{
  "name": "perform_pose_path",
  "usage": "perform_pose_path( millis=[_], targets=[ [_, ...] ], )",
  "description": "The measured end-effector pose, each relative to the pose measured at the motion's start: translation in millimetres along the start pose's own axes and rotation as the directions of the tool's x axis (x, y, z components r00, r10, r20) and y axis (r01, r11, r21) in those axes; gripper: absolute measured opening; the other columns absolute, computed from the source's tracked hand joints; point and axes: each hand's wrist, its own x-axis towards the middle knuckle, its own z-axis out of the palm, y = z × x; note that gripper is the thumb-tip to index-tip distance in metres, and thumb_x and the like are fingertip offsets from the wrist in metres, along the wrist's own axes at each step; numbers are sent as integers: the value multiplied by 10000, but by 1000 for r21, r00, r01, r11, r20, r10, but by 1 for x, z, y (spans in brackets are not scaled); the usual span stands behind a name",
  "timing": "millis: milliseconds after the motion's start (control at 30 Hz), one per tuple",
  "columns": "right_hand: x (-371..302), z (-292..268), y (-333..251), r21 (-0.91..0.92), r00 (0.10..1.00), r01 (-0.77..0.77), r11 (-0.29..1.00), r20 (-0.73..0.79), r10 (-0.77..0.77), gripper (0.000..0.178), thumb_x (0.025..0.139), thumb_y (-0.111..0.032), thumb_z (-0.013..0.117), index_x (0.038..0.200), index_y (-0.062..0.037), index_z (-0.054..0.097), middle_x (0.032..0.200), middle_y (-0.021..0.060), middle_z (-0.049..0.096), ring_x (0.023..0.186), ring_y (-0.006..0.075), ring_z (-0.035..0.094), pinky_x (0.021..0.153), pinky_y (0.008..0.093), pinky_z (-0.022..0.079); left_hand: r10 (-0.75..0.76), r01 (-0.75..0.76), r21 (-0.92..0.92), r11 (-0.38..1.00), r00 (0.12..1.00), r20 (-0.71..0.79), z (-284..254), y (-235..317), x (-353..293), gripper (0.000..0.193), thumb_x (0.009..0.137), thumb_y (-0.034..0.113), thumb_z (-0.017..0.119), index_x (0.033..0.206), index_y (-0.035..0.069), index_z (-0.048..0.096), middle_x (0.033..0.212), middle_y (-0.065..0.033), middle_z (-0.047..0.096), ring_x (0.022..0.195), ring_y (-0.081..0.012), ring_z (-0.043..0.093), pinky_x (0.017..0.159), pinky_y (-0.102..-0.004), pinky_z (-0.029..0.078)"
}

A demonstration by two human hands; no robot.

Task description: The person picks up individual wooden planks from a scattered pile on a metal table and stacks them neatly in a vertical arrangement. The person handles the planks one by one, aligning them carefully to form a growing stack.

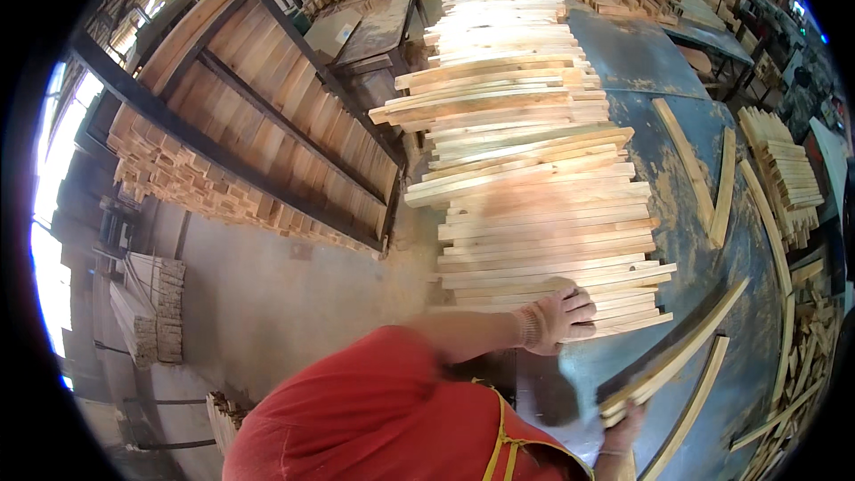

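Observation:
My left hand (559, 318), in a light work glove, lies flat with spread fingers on the near end of a long stack of pale wooden slats (525, 169) that runs away from me over a blue metal table (650, 62). My right hand (623, 428) is low at the right, closed around the near end of two or three long wooden slats (677, 356) that angle up and to the right above the table. My red sleeve and a yellow apron strap fill the lower middle.
Loose slats (704, 178) lie on the blue table to the right of the stack. Smaller slat bundles (788, 174) stand at the right edge. Stacked boards on a dark metal rack (258, 125) fill the left, over a concrete floor (267, 303).

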Motion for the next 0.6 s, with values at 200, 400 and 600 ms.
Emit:
perform_pose_path(
  millis=[200, 400, 600],
  targets=[
    [-104, 102, 152, -311, 969, -225, 923, 31, 246, 894, 882, -176, 779, 1650, -78, 333, 1431, 198, 608, 1199, 330, 667, 1051, 473, 560, -58, 60, -25, 998, 996, 74, -10, -1, -6, 717, 980, 614, 593, 1559, 194, 532, 1644, -93, 443, 1574, -280, 334, 1296, -540, 226],
    [-39, 183, 102, -870, 703, 449, 204, 485, 521, 221, 955, -154, 719, 1154, -80, 781, 1192, 229, 697, 976, 461, 685, 958, 475, 580, -183, 207, -198, 958, 974, 133, -77, -29, 23, 656, 1069, 552, 490, 1581, 143, 515, 1656, -146, 427, 1578, -310, 331, 1304, -475, 257],
    [70, 96, -49, -738, 715, -112, 666, 405, 570, 565, 1007, -232, 766, 1503, -10, 612, 1314, 156, 746, 1190, 204, 700, 1043, 354, 573, -58, 33, -74, 997, 927, -371, -19, -55, 49, 489, 931, 342, 668, 1330, 63, 623, 1311, -112, 602, 1288, -321, 557, 1102, -486, 446]
  ],
)
